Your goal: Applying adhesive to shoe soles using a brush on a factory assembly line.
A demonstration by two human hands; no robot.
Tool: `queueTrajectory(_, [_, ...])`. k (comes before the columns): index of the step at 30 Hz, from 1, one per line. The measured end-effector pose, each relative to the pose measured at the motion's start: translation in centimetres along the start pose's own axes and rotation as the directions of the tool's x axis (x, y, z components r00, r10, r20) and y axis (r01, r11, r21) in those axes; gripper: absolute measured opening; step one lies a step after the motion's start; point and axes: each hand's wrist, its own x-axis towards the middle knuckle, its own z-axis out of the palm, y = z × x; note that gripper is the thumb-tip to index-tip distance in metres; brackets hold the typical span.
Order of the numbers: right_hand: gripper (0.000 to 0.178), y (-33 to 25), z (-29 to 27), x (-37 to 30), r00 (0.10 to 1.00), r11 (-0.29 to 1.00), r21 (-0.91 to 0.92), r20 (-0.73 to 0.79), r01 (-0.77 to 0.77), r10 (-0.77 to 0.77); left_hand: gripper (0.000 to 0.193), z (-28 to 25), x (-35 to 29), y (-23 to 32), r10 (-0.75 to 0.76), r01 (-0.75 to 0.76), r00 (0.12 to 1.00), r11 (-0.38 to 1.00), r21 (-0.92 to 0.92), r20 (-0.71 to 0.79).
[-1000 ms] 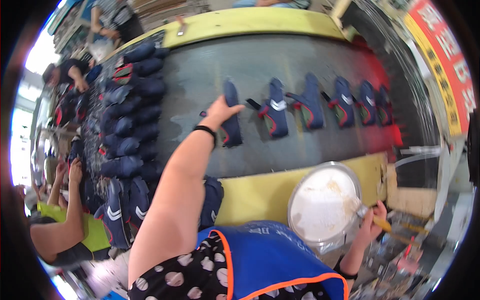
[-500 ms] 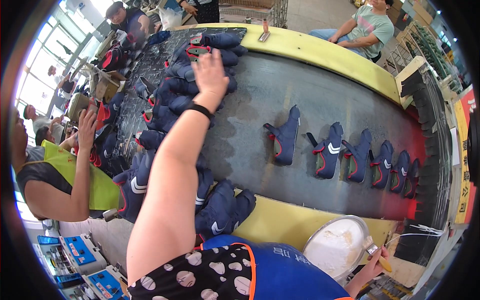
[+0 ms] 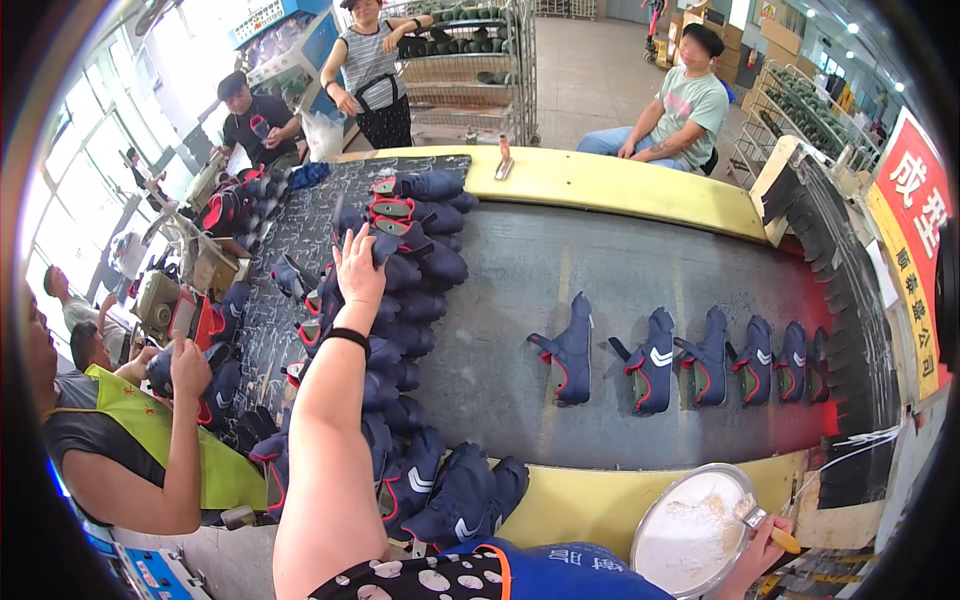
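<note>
My left hand (image 3: 360, 272) reaches over a pile of navy shoe uppers with red trim (image 3: 412, 275), its fingers stretched out at the pile's left side. The fingers touch or nearly touch a navy upper (image 3: 383, 244); the fingertips are partly lost against the dark pieces. At the lower right, my right hand (image 3: 762, 556) is closed on the handle of a brush (image 3: 783, 539). The brush's metal collar and bristles rest over a round bowl (image 3: 640, 545) of white paste, which has tan crumbs at its edge.
Several navy shoes (image 3: 652, 365) stand in a row on the grey conveyor belt (image 3: 500, 330), toward a dark strip curtain (image 3: 850, 310). Yellow boards (image 3: 620, 190) edge the belt. A co-worker in a lime apron (image 3: 215, 440) works close at left. More people are beyond.
My view has tilted up, bringing more of the far side in. My left hand has moved nearer along the pile and to its left side. My right hand still holds the brush at the bowl.
</note>
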Motion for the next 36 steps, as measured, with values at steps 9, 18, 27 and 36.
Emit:
queueTrajectory(9, [0.013, -0.9, -0.1, -0.9, 0.968, 0.874, 0.47, -0.137, -0.124, 0.211, 0.025, -13.7, -4.2, 16.5, 0.022, 0.014, 0.999, 0.401, -0.916, 0.025])
queueTrajectory(18, [0.026, 2.6, -4.6, -4.5, 0.938, 0.635, 0.729, 0.028, -0.256, 0.346, 0.056, -6.1, -26.2, 31.0, 0.188, 0.492, 0.586, 0.689, -0.531, 0.788])
queueTrajectory(27, [0.034, 5.5, -7.3, -6.7, 0.87, 0.515, 0.76, 0.132, -0.396, 0.475, 0.101, -9.2, -34.7, 33.4, 0.32, -0.202, 0.538, 0.947, -0.25, 0.779])
queueTrajectory(36, [0.019, 6.8, -2.4, -7.9, 0.885, 0.73, 0.502, 0.254, -0.465, 0.389, 0.129, -13.0, -40.2, 27.0, 0.103, -0.109, 0.369, 0.992, -0.067, 0.924])
